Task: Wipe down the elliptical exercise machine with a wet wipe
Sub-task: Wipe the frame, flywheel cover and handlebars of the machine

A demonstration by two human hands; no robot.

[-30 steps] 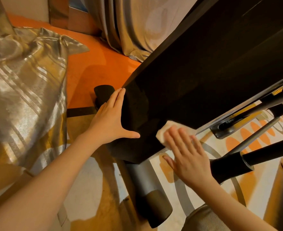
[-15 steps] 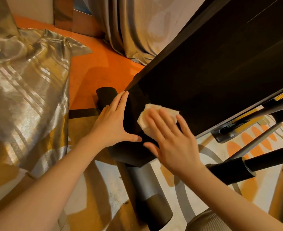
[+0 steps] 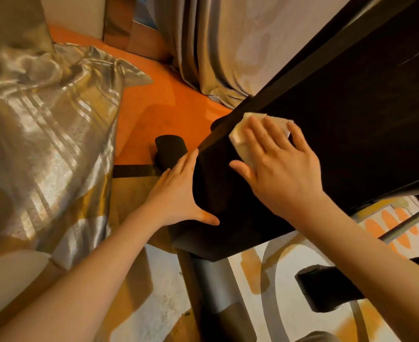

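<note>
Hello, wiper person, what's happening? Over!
Right hand flat, pressing white wet wipe onto black machine housing. Left hand bracing housing's edge. Nothing blocking.

Most of the wipe (image 3: 238, 138) is hidden under the right hand (image 3: 281, 169). The machine (image 3: 351, 124) is cut off by the top and right edges. The left hand (image 3: 179, 193) has its fingers partly hidden behind the machine's dark edge. Both forearms are cut off at the bottom of the frame.

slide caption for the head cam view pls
Right hand presses a wet wipe flat on the elliptical's black housing; left hand braces its edge.
</note>
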